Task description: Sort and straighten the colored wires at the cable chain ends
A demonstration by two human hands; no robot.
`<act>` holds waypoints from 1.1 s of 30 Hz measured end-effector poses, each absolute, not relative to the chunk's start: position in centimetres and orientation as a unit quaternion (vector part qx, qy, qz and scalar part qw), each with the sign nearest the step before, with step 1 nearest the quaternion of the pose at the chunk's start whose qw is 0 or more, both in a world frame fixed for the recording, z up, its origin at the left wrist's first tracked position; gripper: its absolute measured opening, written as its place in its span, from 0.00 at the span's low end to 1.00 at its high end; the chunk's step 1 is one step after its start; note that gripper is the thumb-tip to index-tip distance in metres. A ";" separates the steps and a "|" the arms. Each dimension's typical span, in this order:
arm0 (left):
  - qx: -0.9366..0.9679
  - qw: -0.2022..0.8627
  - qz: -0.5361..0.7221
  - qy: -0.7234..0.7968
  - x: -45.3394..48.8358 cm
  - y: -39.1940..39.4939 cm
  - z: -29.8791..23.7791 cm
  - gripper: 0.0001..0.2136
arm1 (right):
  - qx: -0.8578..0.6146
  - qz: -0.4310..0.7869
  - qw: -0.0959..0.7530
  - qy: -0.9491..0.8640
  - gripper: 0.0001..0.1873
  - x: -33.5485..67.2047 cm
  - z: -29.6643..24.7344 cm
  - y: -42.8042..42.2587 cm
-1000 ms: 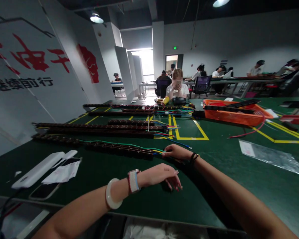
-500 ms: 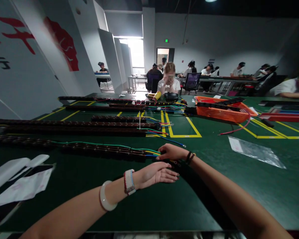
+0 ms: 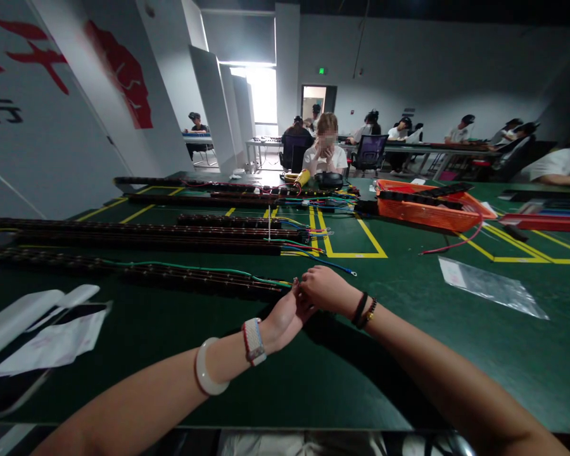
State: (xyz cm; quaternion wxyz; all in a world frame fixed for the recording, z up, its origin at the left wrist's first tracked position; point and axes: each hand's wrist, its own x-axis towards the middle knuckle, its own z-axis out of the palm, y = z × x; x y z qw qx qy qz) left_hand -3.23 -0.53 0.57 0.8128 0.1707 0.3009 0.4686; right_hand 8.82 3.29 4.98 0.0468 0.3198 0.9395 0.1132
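A long black cable chain (image 3: 185,278) lies across the near part of the table, with a green wire (image 3: 209,269) running loosely along its top. Its coloured wires come out at the right end, where both my hands meet. My right hand (image 3: 330,291) is closed on these wires from above, fingers bent down and fingertips hidden. From below and the left, my left hand (image 3: 285,316) wraps the same wire bundle, thumb up against my right fingers. The wire ends are covered by my hands.
More cable chains (image 3: 228,237) lie behind, one with a blue wire (image 3: 337,268) ending in a ring terminal. An orange basket (image 3: 422,215) stands at the back right, near a clear plastic bag (image 3: 494,288). White papers (image 3: 52,342) lie at left. A person (image 3: 325,152) sits opposite.
My left hand has risen from lying flat and spread below the wires and has closed round them beside my right hand. The wire ends, visible before, are now covered.
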 end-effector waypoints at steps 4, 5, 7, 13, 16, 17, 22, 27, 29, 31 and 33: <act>0.147 0.803 0.488 0.308 -3.0 -0.2 0.6 0.13 | 0.323 0.172 0.053 0.929 0.11 7.9 4.2 1.5; 0.141 0.804 0.488 0.310 -3.0 -0.2 0.6 0.13 | 0.333 0.174 0.052 0.925 0.11 7.8 4.1 1.1; 0.135 0.802 0.487 0.317 -3.1 -0.2 0.6 0.12 | 0.358 0.169 0.044 0.917 0.12 7.8 4.3 0.5; 0.143 0.805 0.469 0.334 -3.4 -0.2 0.7 0.12 | 0.376 0.077 0.004 0.923 0.12 9.9 7.5 1.4; 0.147 0.809 0.460 0.335 -3.6 -0.2 0.9 0.12 | 0.425 0.057 0.003 0.903 0.14 10.8 9.1 2.0; 0.148 0.811 0.455 0.336 -3.6 -0.2 0.9 0.12 | 0.437 0.053 0.008 0.898 0.14 10.9 9.4 2.0; 0.153 0.820 0.457 0.309 -3.7 -0.2 0.6 0.13 | 0.424 0.026 0.063 0.903 0.12 10.1 9.0 0.7; 0.166 0.823 0.453 0.301 -3.6 -0.2 0.3 0.13 | 0.447 0.061 0.071 0.890 0.09 8.7 7.1 -0.4; 0.166 0.818 0.453 0.312 -3.6 -0.2 0.4 0.12 | 0.461 0.063 0.074 0.882 0.09 8.3 6.4 -0.5; 0.164 0.815 0.456 0.317 -3.5 -0.3 0.7 0.12 | 0.471 0.065 0.072 0.877 0.09 8.0 6.0 -0.4; 0.161 0.815 0.458 0.318 -3.5 -0.4 0.8 0.13 | 0.472 0.068 0.071 0.876 0.08 7.9 5.7 -0.4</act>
